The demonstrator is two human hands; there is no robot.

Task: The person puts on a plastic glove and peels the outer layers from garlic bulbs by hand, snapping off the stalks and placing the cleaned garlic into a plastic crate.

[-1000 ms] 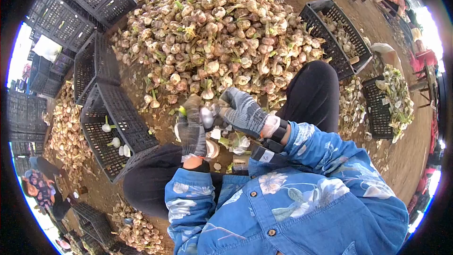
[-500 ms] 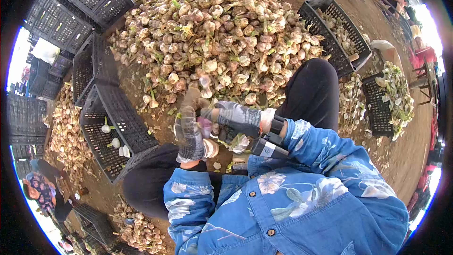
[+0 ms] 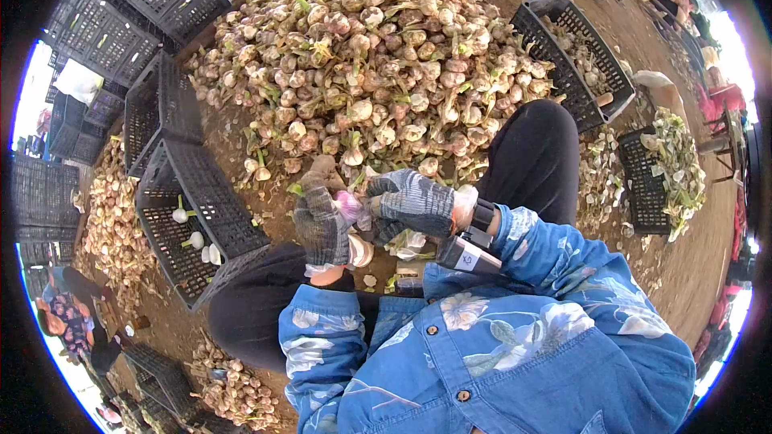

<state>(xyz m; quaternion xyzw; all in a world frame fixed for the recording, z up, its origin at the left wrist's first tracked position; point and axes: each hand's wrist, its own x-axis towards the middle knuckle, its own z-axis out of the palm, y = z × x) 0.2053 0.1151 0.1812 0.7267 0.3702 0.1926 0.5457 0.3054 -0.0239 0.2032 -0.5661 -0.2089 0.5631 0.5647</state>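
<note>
My left hand (image 3: pixel 320 227), in a grey knit glove soiled at the fingertips, is closed around a garlic bulb (image 3: pixel 348 206) with purplish skin. From the other side, my right hand (image 3: pixel 414 202), also gloved, meets the bulb with curled fingers. Whatever those right fingers grip is hidden by the glove. Both hands are above my lap, just in front of a large heap of garlic (image 3: pixel 378 64). Pale peel (image 3: pixel 408 244) shows below my right hand. A dark device (image 3: pixel 468 253) with a white label is by my right wrist.
To the left, a black crate (image 3: pixel 189 273) holds several white peeled bulbs. Another crate (image 3: pixel 575 56) with garlic stands at the right, near a crate (image 3: pixel 643 185) heaped with peelings. Stacked crates (image 3: pixel 104 32) rise at the back left. A person (image 3: pixel 68 313) sits at the far left.
My right hand has shifted slightly right and turned, and my left hand has tipped inward. The purplish bulb now shows more plainly between them. A blurred bulb above the hands now looks still.
</note>
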